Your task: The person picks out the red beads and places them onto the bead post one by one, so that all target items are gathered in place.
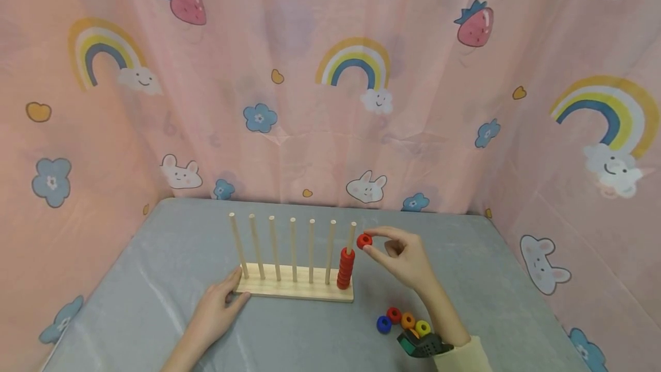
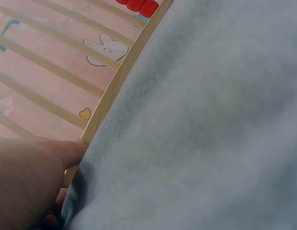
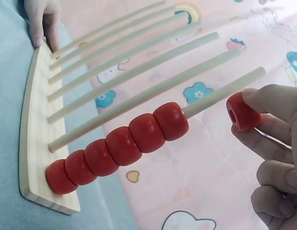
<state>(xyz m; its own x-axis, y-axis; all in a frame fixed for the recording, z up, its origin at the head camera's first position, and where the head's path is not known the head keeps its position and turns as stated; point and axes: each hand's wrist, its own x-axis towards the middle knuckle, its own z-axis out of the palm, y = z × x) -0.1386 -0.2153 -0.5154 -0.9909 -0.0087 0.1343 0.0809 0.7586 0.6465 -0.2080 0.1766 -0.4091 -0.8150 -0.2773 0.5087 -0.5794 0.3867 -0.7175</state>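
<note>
A wooden peg rack (image 1: 294,289) with several upright rods stands on the grey cloth. Several red beads (image 3: 120,145) are stacked on its rightmost rod, whose upper part is bare. Between thumb and fingertips my right hand (image 1: 408,257) pinches another red bead (image 3: 243,111), hole visible, just right of that rod's top and apart from it. My left hand (image 1: 218,309) grips the left end of the base, thumb at the front edge and fingers behind. In the left wrist view this hand (image 2: 33,177) is partly cut off by the frame.
Near my right forearm lie loose beads: a blue bead (image 1: 384,324), a red bead (image 1: 394,314), an orange bead (image 1: 408,320) and a yellow bead (image 1: 423,327). The dark wrist strap (image 1: 423,345) partly hides another orange one. A pink patterned curtain (image 1: 310,148) surrounds the table (image 1: 289,337).
</note>
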